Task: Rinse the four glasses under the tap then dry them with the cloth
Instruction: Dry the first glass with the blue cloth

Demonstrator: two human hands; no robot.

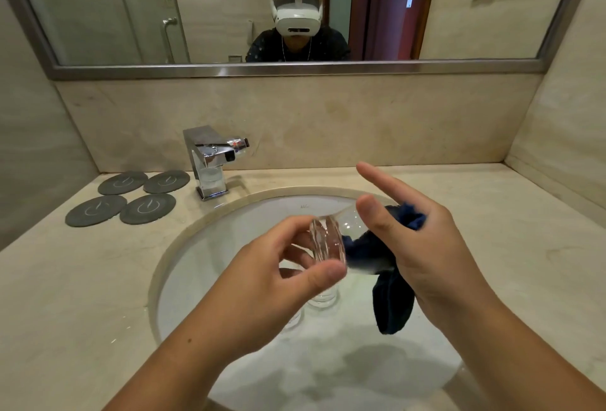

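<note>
Left hand (278, 266) grips the glass (331, 243) by its base, tilted sideways over the sink (183, 240); right hand (423, 240) clamps the blue cloth (393, 299) stuffed into its mouth; rotate the glass steadily, pressing cloth against the inner wall.

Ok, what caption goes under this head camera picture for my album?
Left hand holds a clear glass over the sink while right hand wipes it with a blue cloth.

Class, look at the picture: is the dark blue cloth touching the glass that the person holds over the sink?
Touching. The head view shows the dark blue cloth pushed into the held glass, with the right hand working it inside.
</note>
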